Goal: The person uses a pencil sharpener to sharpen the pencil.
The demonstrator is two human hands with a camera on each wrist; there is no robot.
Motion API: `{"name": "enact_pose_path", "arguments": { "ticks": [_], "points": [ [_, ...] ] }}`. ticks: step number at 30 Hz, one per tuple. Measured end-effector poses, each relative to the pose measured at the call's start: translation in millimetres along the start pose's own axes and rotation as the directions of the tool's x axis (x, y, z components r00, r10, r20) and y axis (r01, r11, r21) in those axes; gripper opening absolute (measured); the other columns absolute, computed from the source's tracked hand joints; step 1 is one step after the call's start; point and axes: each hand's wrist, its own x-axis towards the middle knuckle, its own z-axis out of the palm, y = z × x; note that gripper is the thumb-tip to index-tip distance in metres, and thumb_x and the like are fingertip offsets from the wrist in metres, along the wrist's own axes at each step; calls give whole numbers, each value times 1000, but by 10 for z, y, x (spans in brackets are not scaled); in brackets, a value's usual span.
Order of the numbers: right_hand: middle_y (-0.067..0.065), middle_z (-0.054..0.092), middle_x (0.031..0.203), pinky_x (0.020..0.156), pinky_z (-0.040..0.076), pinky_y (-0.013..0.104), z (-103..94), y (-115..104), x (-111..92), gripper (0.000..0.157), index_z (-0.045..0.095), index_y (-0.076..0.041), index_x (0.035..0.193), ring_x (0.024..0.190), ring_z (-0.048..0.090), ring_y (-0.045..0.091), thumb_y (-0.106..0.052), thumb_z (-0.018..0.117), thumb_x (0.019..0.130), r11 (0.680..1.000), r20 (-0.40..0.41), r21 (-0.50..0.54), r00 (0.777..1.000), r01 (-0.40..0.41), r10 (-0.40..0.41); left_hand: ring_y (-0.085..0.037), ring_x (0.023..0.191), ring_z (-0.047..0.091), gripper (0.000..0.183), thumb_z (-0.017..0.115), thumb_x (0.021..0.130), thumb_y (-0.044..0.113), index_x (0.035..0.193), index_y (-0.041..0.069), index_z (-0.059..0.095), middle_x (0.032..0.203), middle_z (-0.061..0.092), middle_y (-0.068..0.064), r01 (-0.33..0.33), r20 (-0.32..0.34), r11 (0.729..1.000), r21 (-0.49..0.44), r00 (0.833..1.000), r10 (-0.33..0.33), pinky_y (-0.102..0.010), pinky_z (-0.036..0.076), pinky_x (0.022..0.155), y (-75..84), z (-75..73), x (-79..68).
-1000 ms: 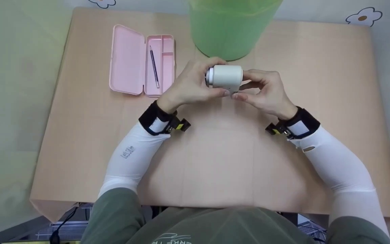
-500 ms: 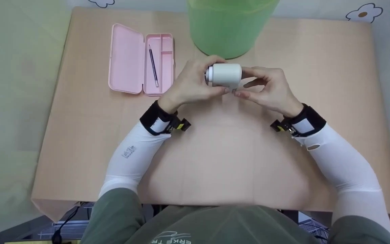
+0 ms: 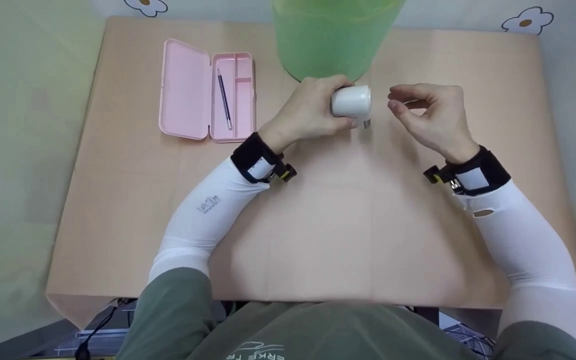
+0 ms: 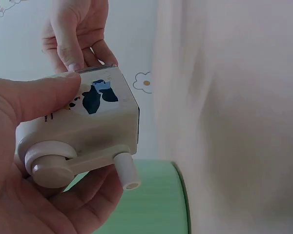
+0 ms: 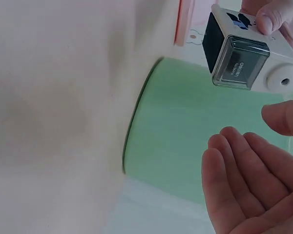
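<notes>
My left hand (image 3: 313,110) grips a white hand-crank pencil sharpener (image 3: 350,101) above the table. In the left wrist view, the thumb presses its printed side while the fingers curl underneath, and the crank handle (image 4: 127,170) points down on the near side. The right wrist view shows the sharpener's dark see-through shavings drawer (image 5: 241,63) and a round pencil hole (image 5: 284,82). To the right, my right hand (image 3: 435,112) is apart from the sharpener. Its fingers (image 5: 244,175) are fairly straight, and nothing lies in the palm.
A green translucent bin (image 3: 330,47) stands at the back, just beyond the left hand. Left of it lies an opened pink pencil case (image 3: 185,90) with a dark pencil (image 3: 224,100) inside. Tan paper or cloth covers the table (image 3: 318,240).
My right hand has drawn away from the sharpener to the right and back. The left hand has moved right with the sharpener and turned it.
</notes>
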Motion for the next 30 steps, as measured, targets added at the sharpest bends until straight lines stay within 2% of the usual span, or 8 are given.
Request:
{"name": "enact_pose_path", "arguments": {
  "ticks": [5,11,16,23,30],
  "points": [
    [21,87,108,82,57,2,-82,59,31,23,87,2,115,87,69,-23,-8,73,99,995,-78,-87,996,-52,46,-24,122,76,61,90,93,29,147,10,69,139,79,-9,34,60,998,51,997,-37,-35,62,103,129,85,285],
    [23,86,110,76,54,0,-178,153,16,25,87,-1,115,82,66,-26,-14,71,101,982,-140,-130,983,-135,117,-19,124,74,55,88,95,31,144,14,69,138,79,-3,47,100,987,156,993,-63,-33,59,107,243,264,593],
    [24,85,112,71,51,-1,-234,198,-22,25,88,-3,115,74,64,-25,-16,72,101,966,-181,-143,965,-217,190,-19,128,72,55,86,97,29,146,14,66,142,77,-3,48,166,985,167,983,-76,-31,57,109,294,428,794],
    [24,85,113,70,49,-1,-200,219,30,28,87,-2,116,71,60,-27,-18,70,101,957,-179,-167,962,-236,206,-19,129,70,57,87,97,26,147,15,64,144,75,-3,104,190,976,190,972,-140,-31,56,110,264,492,962],
    [23,86,111,69,47,-2,-178,223,47,29,88,-2,114,72,57,-30,-18,69,100,953,-203,-185,958,-239,201,-19,130,69,58,88,95,23,148,16,64,145,75,-3,146,215,968,202,958,-190,-30,56,111,230,552,1033]
  ]
}}
